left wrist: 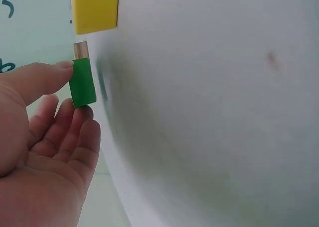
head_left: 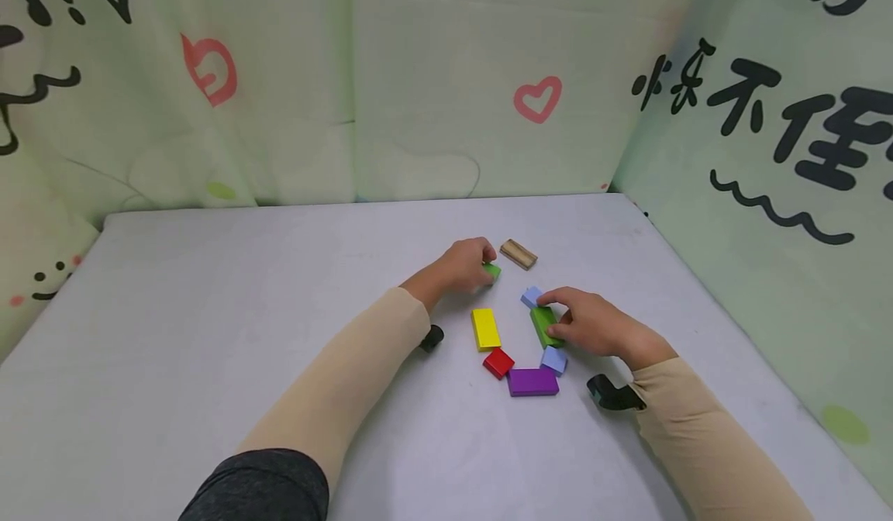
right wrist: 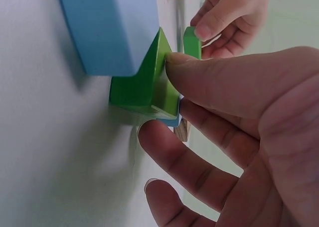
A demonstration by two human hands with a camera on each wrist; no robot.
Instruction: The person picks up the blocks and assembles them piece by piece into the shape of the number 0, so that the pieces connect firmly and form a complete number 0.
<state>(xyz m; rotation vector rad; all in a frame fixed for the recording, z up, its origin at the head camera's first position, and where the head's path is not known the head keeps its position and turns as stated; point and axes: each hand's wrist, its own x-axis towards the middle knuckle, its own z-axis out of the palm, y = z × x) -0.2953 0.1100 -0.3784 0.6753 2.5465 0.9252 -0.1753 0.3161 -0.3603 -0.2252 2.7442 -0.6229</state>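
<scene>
Pinched between the thumb and fingers of my left hand (head_left: 466,263) is a small green block (left wrist: 83,82), near the far end of a loose ring of blocks. My right hand (head_left: 596,323) has its thumb and fingers about a longer green block (head_left: 544,326) on the ring's right side, the thumb against its face in the right wrist view. One light blue block (head_left: 530,297) lies at that block's far end, partly behind my fingertips. Another light blue block (head_left: 554,360) touches or nearly touches its near end.
A purple block (head_left: 533,382) forms the near side, with a red block (head_left: 498,363) at its left corner and a yellow block (head_left: 486,329) beyond. A brown wooden block (head_left: 518,253) lies farther back. Printed curtains surround the white table (head_left: 244,296).
</scene>
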